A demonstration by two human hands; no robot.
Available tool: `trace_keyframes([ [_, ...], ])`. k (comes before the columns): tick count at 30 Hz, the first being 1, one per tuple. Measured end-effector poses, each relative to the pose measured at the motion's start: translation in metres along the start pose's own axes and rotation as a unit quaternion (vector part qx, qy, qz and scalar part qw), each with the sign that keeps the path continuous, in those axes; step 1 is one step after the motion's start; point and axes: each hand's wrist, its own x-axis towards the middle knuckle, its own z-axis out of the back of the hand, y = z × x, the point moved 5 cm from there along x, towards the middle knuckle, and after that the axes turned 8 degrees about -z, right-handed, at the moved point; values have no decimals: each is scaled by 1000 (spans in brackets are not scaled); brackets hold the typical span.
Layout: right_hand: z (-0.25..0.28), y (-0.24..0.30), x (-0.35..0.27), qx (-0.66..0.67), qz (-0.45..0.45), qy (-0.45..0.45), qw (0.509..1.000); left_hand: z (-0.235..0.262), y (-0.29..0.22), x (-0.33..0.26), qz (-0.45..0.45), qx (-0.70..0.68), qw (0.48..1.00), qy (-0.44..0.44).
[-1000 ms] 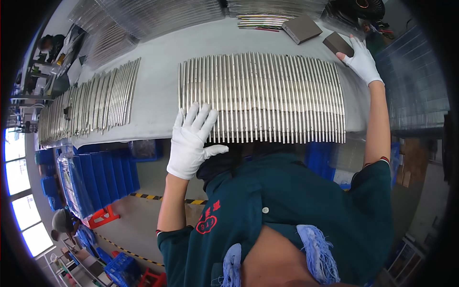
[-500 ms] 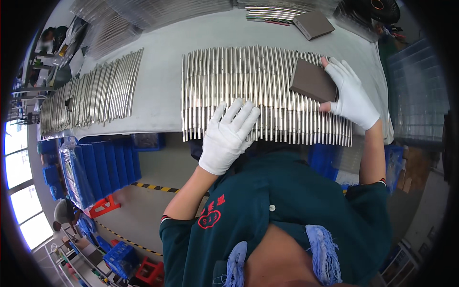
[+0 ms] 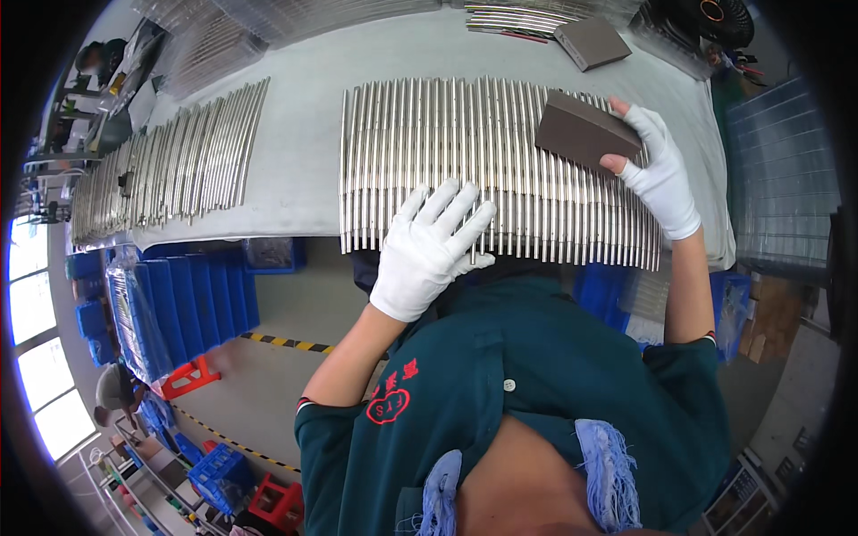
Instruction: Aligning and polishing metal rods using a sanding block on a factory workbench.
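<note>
A wide row of slim silver metal tubes [image 3: 420, 134] lies side by side on the pale-covered table, their near ends reaching the front edge. White-gloved, my left hand [image 3: 429, 246] rests over the near ends of the tubes with its fingers spread. At the right part of the row, my right hand [image 3: 661, 170] grips a brown rectangular block [image 3: 585, 129] that looks like a sanding sponge. Its thumb and fingertips, bare at the ends, hold the block's right end. The block lies slanted over the tubes; its underside is hidden.
Another row of metal tubes [image 3: 179, 165] lies to the left, with a small dark piece on it. A second brown block [image 3: 593, 43] sits at the back right near more rods [image 3: 514, 20]. Blue crates [image 3: 192, 304] stand below the table; a black fan [image 3: 715, 18] is far right.
The brown block has turned and shifted slightly away from me, and my right hand has shifted with it, its wrist a little left. My left hand stays nearly in place on the tubes.
</note>
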Motion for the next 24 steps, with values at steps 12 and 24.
trace_keyframes([
  [12,-50,53,29,34,132,232,963,18,2,12,-58,-37,998,-14],
  [24,-70,74,50,-12,132,314,940,16,0,19,-89,-71,993,-31],
])
